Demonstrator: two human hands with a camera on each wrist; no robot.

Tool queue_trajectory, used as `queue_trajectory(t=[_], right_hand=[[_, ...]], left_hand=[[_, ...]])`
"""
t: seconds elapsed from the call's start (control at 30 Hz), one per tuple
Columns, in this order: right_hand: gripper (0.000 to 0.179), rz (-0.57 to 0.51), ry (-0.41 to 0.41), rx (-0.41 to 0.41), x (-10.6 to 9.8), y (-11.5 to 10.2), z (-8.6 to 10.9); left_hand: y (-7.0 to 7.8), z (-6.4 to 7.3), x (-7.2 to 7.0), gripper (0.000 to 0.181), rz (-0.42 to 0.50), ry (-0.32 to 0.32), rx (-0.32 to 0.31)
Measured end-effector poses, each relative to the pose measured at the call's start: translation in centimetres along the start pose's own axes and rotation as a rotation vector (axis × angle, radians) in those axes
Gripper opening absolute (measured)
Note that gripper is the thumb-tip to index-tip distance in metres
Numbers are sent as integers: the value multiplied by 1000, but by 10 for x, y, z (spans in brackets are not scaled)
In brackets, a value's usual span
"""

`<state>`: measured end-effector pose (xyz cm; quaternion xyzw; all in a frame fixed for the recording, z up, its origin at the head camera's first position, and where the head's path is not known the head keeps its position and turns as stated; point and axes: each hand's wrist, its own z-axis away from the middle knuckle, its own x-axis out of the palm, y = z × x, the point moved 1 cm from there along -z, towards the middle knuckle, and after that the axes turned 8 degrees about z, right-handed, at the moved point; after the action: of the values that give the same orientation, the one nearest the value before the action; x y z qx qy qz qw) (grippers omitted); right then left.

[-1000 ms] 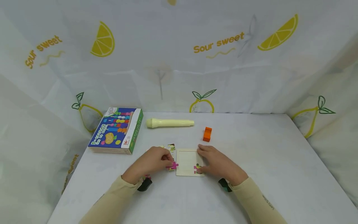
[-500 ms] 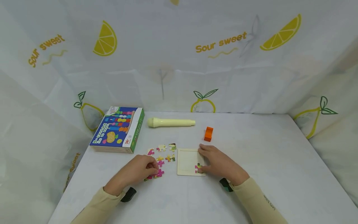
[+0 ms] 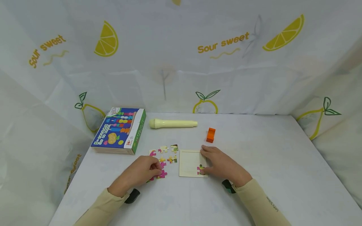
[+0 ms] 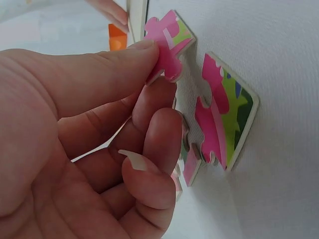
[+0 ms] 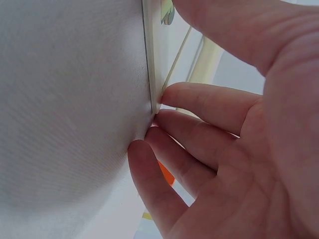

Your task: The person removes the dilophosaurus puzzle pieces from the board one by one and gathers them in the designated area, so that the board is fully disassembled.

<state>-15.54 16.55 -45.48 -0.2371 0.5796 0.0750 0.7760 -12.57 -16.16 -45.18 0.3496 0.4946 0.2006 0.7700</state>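
My left hand (image 3: 141, 171) is over the loose jigsaw pieces left of the tray. Its thumb and index finger pinch a pink jigsaw piece (image 4: 169, 42) with a green edge, tilted up from the table. Beside it in the left wrist view lies a pink and green corner piece (image 4: 227, 114). My right hand (image 3: 223, 164) rests at the right edge of the pale wooden puzzle tray (image 3: 187, 158), fingers extended along its side. The right thumb lies on a pink and green piece (image 3: 199, 170) in the tray's near right corner. Several loose pieces (image 3: 172, 159) lie behind the left hand.
A blue toy box (image 3: 116, 130) lies at the back left. Beyond the pieces is a pale yellow microphone-shaped toy (image 3: 173, 123). An orange block (image 3: 210, 135) sits behind the tray. A white cloth with lemon prints (image 3: 181, 62) hangs behind the table.
My left hand has moved left from the tray's edge to the loose pieces; the pink piece is no longer beside the tray. It then shifted slightly right. The right hand stays on the tray.
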Motion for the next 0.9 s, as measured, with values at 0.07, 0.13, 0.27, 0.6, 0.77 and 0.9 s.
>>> queue_trajectory(t=[0.07,0.13,0.27,0.6,0.77,0.9], right_hand=[[86,0,4,-1,0,0,0],[86,-7,6,0,0,1,1],[87,-12,-1,0,0,2,1],[88,-40,-18,-8,0,5,-1],[91,-73,-24,-10,0,8,0],[96,-79,-5,-32,1,11,1]], left_hand=[[0,-1,1,7,7,3,7],[1,-2,2,7,12,3,12],[0,-3,2,7,4,7,9],[20,-16,2,7,-38,53,87],[51,-41,19,8,-96,15,221],[74,-66,39,8,-126,-48,270]])
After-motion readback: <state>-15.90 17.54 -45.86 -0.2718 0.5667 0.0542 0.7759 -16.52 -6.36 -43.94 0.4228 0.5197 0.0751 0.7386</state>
